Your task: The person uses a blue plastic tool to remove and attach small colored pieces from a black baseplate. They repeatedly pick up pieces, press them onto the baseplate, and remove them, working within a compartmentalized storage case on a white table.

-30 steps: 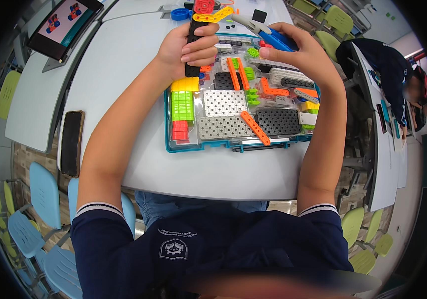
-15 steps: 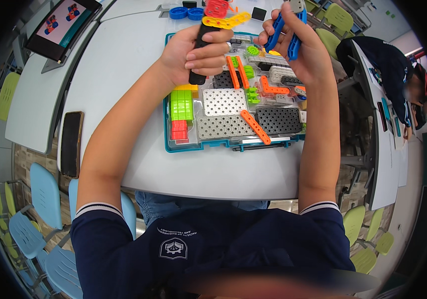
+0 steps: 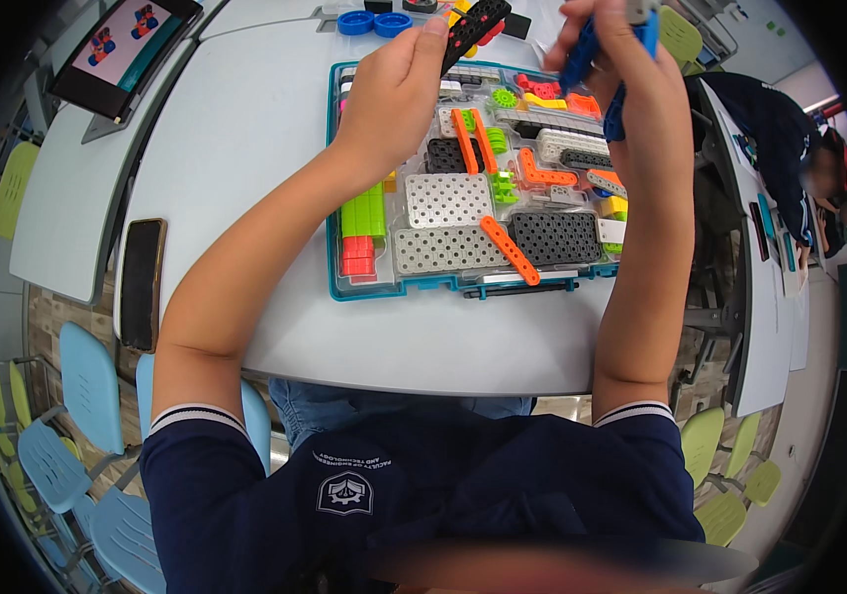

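My left hand is closed on a black perforated building piece, tilted up to the right over the far side of the kit tray. Bits of yellow and red show behind it. In my right hand, a blue building part with a grey piece at its top is gripped. My fingers partly hide it. Below both hands lies the teal-edged kit tray. It holds a white perforated plate, a grey plate, a black plate, orange strips and green blocks.
Blue wheels lie beyond the tray. A phone rests at the table's left edge, and a screen stands at the far left. Blue chairs are at the left. Another person leans over a table at the right.
My left hand has turned the black piece, so its perforated face shows and its yellow and red parts are mostly hidden. My right hand has shifted right and rotated the blue part.
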`<state>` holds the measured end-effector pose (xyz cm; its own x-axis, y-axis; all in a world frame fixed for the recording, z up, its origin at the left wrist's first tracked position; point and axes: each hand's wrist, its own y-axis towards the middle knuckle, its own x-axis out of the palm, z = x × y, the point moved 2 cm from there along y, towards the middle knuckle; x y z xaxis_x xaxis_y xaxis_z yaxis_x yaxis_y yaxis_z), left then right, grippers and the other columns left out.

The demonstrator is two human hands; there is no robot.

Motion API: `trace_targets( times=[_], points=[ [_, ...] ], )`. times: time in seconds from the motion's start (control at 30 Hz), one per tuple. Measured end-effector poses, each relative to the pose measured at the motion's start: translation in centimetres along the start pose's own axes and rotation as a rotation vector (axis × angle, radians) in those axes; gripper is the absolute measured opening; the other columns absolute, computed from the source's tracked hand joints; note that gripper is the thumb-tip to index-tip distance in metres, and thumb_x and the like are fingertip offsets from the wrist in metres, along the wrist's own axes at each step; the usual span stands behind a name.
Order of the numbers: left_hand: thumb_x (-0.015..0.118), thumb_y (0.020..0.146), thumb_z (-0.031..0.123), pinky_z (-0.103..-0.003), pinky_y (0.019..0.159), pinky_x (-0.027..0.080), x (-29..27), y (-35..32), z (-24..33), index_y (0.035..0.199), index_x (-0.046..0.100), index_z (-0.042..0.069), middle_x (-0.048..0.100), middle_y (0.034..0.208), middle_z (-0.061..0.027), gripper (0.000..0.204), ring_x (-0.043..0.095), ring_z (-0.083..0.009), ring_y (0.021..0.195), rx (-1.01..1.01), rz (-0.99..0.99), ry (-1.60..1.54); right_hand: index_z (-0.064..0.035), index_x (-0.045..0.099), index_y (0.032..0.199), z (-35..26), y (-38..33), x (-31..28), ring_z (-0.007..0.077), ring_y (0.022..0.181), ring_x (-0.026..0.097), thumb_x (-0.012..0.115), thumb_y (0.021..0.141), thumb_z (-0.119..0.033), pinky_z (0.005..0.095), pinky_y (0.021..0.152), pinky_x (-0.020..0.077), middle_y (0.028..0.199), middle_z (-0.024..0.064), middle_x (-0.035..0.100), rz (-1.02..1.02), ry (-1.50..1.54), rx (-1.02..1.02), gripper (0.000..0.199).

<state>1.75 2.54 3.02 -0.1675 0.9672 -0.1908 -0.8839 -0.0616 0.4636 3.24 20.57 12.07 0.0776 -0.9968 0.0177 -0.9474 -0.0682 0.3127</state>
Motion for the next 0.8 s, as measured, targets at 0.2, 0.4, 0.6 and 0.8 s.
trace_targets(
  times=[0.2,0.4,0.6,0.8],
  points=[
    [0.041,0.107,0.044,-0.029,0.054,0.039,0.3,-0.2,0.5,0.088,0.059,0.002,0.054,0.066,-0.0026,0.049,0.048,-0.0095,0.057,-0.146,-0.083,-0.189,-0.0032,0.060,0.104,-0.8,-0.4,0.0,0.0084,0.071,0.056,0.045,0.108,-0.040,0.0225,0.064,0.0463,0.077,0.0005,0.055,-0.081,0.146,-0.283,0.040],
    [0.045,0.107,0.041,-0.024,0.051,0.038,0.1,-0.2,0.8,0.094,0.059,0.004,0.054,0.067,0.0008,0.041,0.046,-0.0045,0.056,-0.196,-0.137,-0.288,0.0024,0.063,0.113,-0.9,-0.7,0.1,0.0117,0.066,0.061,0.058,0.104,-0.032,0.0224,0.060,0.0480,0.081,0.0048,0.061,-0.029,0.065,-0.237,0.036],
    [0.049,0.106,0.036,-0.024,0.053,0.041,0.7,-0.3,0.7,0.106,0.055,0.004,0.058,0.071,-0.0002,0.034,0.050,-0.0050,0.057,-0.124,-0.050,-0.293,0.0052,0.064,0.114,-0.5,-0.3,0.5,0.0149,0.067,0.066,0.067,0.098,-0.014,0.0254,0.062,0.0538,0.085,0.0100,0.065,-0.014,0.028,-0.260,0.025],
    [0.047,0.107,0.033,-0.022,0.056,0.040,0.5,-0.4,1.4,0.104,0.052,0.007,0.053,0.072,0.0020,0.026,0.046,-0.0053,0.058,-0.224,-0.156,-0.462,0.0064,0.065,0.114,-0.9,-0.6,0.4,0.0153,0.067,0.066,0.067,0.097,-0.012,0.0258,0.063,0.0547,0.085,0.0103,0.066,-0.016,-0.016,-0.235,0.025]
  ],
)
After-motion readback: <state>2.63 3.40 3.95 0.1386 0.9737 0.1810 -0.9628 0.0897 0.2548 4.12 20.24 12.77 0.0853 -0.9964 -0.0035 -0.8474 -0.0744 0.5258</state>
